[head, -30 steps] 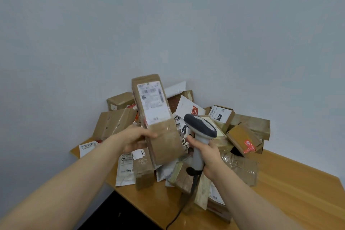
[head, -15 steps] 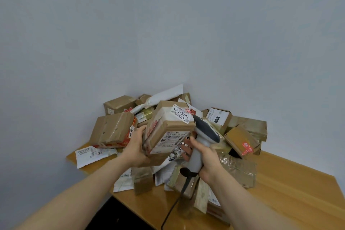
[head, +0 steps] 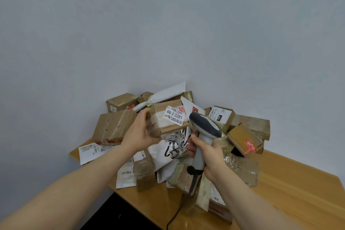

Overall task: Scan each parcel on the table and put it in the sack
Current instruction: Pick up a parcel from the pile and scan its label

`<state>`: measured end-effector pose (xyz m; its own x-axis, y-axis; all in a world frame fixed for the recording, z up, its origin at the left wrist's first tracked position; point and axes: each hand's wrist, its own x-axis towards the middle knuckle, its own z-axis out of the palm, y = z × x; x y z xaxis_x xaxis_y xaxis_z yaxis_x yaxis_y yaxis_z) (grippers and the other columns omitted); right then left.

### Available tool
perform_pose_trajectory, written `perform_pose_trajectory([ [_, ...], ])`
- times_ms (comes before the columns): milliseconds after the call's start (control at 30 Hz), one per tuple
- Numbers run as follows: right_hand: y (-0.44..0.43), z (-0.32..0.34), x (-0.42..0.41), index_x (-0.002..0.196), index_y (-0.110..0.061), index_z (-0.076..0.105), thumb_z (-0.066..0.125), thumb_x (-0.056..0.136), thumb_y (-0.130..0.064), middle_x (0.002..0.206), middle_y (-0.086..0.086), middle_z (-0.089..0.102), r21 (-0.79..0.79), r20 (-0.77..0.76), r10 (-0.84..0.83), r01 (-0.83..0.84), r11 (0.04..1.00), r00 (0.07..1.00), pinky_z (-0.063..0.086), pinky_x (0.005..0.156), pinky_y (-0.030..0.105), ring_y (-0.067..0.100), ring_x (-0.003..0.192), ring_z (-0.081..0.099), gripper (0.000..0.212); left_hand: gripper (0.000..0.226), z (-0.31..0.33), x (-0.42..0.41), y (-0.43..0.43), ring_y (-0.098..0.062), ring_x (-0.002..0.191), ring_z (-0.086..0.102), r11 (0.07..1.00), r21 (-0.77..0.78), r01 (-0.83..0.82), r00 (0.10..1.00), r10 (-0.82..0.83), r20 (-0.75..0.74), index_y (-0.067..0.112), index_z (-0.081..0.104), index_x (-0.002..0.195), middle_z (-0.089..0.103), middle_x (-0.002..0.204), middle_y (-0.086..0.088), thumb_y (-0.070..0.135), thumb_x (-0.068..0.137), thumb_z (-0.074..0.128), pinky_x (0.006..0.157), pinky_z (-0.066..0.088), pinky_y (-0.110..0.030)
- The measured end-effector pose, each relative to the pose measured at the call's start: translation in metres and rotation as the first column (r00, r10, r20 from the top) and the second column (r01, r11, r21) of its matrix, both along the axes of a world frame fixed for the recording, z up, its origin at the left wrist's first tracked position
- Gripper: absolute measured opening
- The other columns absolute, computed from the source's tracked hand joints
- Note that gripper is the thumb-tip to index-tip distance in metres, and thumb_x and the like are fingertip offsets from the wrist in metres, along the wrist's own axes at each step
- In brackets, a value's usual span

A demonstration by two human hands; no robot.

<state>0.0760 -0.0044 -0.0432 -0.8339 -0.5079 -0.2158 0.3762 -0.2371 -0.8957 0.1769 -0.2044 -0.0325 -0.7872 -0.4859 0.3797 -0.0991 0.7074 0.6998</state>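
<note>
I'm mid-scan: my left hand [head: 141,134] grips the brown parcel [head: 172,118], sticker up, above the heap [head: 115,125] at the table's [head: 298,194] far corner. My right hand [head: 211,155] clasps the scanner [head: 205,125] just beside it. Next I'd aim at the barcode; no sack is in view.

Scanner cable [head: 192,185] cut off at bottom edge; held parcel [head: 164,121] left end blurred.

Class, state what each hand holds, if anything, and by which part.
The left hand grips the brown parcel by its left end; the right hand grips the scanner by its grip.
</note>
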Motion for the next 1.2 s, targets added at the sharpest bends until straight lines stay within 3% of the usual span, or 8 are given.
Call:
perform_pose_trajectory([
  [67, 0.007, 0.013, 0.003, 0.103, 0.001, 0.062, 0.073, 0.084, -0.011, 0.073, 0.011, 0.069, -0.02, -0.044, 0.045, -0.046, 0.999, 0.998, 0.056, 0.058, 0.033, 0.022, 0.063, 0.066, 0.025, 0.092, 0.008, -0.003, -0.004, -0.013, 0.112, 0.048, 0.981, -0.134, -0.138, 0.99, 0.137, -0.015, 0.023, 0.035, 0.135, 0.045, 0.129, 0.006, 0.021, 0.059, 0.086, 0.084, 0.05, -0.035],
  [167, 0.019, 0.037, 0.008, 0.091, -0.001, 0.063, 0.07, 0.085, -0.01, 0.064, 0.009, 0.062, -0.019, -0.091, 0.13, -0.132, 0.991, 0.987, 0.052, 0.054, 0.031, 0.02, 0.055, 0.058, 0.013, 0.084, 0.02, -0.011, -0.008, -0.017, 0.115, 0.045, 0.926, -0.292, -0.238, 0.97, 0.241, -0.026, 0.021, 0.037, 0.131, 0.045, 0.128, 0.002, 0.024, 0.062, 0.084, 0.08, 0.051, -0.044],
  [333, 0.032, 0.056, 0.015, 0.106, 0.0, 0.067, 0.068, 0.082, -0.004, 0.061, 0.006, 0.055, -0.043, -0.079, 0.223, -0.226, 0.973, 0.972, 0.044, 0.049, 0.026, 0.016, 0.05, 0.048, 0.024, 0.081, 0.031, -0.024, -0.02, -0.028, 0.121, 0.042, 0.875, -0.438, -0.206, 0.978, 0.198, -0.064, 0.012, 0.039, 0.133, 0.042, 0.131, -0.011, 0.022, 0.065, 0.082, 0.078, 0.052, -0.05],
  [500, 0.041, 0.06, 0.017, 0.085, -0.006, 0.065, 0.072, 0.08, -0.007, 0.059, 0.005, 0.053, -0.015, -0.107, 0.25, -0.253, 0.967, 0.962, 0.042, 0.048, 0.025, 0.016, 0.048, 0.047, 0.009, 0.089, 0.038, -0.031, -0.017, -0.029, 0.122, 0.04, 0.874, -0.42, -0.244, 0.965, 0.261, -0.018, 0.011, 0.035, 0.136, 0.037, 0.133, -0.012, 0.03, 0.064, 0.085, 0.077, 0.051, -0.049],
  [867, 0.047, 0.068, 0.016, 0.067, -0.009, 0.058, 0.074, 0.077, -0.008, 0.054, 0.005, 0.05, 0.017, -0.004, 0.246, -0.246, 0.969, 0.969, 0.04, 0.044, 0.024, 0.014, 0.042, 0.044, 0.019, 0.085, 0.034, -0.037, -0.013, -0.03, 0.122, 0.038, 0.869, -0.416, -0.269, 0.951, 0.309, 0.029, 0.007, 0.035, 0.134, 0.038, 0.131, -0.015, 0.026, 0.067, 0.084, 0.08, 0.048, -0.049],
  [1200, 0.053, 0.074, 0.014, 0.07, -0.009, 0.06, 0.071, 0.081, -0.006, 0.053, 0.003, 0.05, 0.013, 0.068, 0.225, -0.227, 0.974, 0.972, 0.04, 0.041, 0.021, 0.012, 0.04, 0.043, 0.016, 0.081, 0.031, -0.04, -0.014, -0.03, 0.124, 0.036, 0.866, -0.417, -0.277, 0.942, 0.331, 0.06, 0.009, 0.033, 0.134, 0.037, 0.132, -0.014, 0.023, 0.069, 0.081, 0.08, 0.048, -0.047],
])
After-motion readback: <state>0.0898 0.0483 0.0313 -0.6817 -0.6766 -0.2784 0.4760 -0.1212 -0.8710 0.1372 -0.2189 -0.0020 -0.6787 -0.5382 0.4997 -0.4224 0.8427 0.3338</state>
